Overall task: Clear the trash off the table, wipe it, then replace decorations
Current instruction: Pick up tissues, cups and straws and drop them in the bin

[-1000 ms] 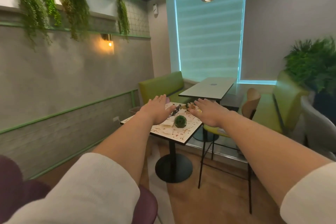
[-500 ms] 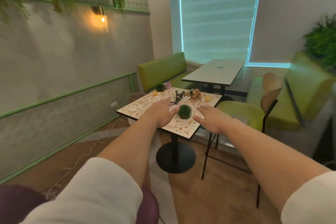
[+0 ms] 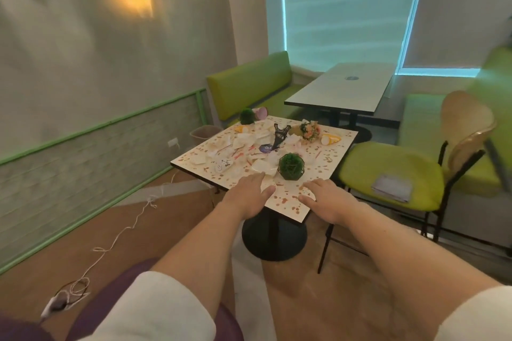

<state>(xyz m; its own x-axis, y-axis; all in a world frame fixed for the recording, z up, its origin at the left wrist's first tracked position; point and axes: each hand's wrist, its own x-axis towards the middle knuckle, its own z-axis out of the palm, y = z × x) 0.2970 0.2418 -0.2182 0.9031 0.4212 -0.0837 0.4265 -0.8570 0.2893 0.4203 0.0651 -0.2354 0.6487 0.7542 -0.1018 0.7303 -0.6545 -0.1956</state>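
From the head view, your left hand (image 3: 250,196) and right hand (image 3: 327,201) are both stretched out flat, fingers straight and spread, holding nothing. They show over the near corner of the table (image 3: 336,158); whether they touch it or hover, you cannot tell from here.

The trash is all there to clear: crumpled napkins (image 3: 235,144) and paper scraps cover the middle and left of the tabletop. Decorations stand among them: a green ball (image 3: 291,166) in a wire frame just ahead of your fingers, a black figurine (image 3: 279,134) at the centre, a small bouquet (image 3: 309,130) beyond it, and a second green ball (image 3: 247,116) at the far left edge. A bin (image 3: 205,133) sits on the floor past the table's far left side.

Nothing looks cleared yet, so you are likely at the very start. The risks:
- Sweep the paper in one pass and you could knock the figurine over or roll the near ball off the edge.
- The bin is across the table, so loose scraps may drop on the way.
- A cord (image 3: 122,232) trails over the floor to your left; step round it.
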